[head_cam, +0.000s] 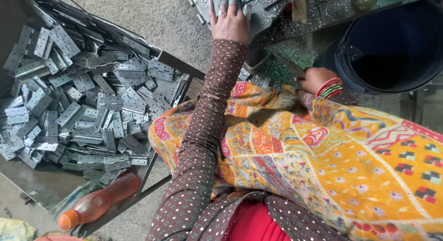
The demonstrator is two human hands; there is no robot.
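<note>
the left hand (229, 20) reaches up to the top edge of the view, fingers spread flat and pressing down on a grey metal plate (258, 8) that lies on the machine bed (323, 10); the palm rests on it rather than closing round it, a ring on one finger; the fingertips are partly cut off by the edge of the view; the right hand (315, 79) sits lower and to the right, bangles at the wrist, curled round the end of a thin dark metal bar (288, 64) that slants up to the left; how tightly it grips cannot be told, since the fingers are hidden under the hand; between the two hands lies a patch of bright metal shavings (288, 56); just right of the right hand stands a dark blue bucket (392, 47), its rim almost touching the bangles, so little room remains on that side; to the left, past a strip of bare concrete floor (152, 15), a shallow metal tray (173, 63) holds a heap of grey hinges (78, 98) piled close to its near rim; an orange plastic bottle (99, 201) lies at the tray's lower edge; a patterned yellow cloth (332, 162) covers the lap
</note>
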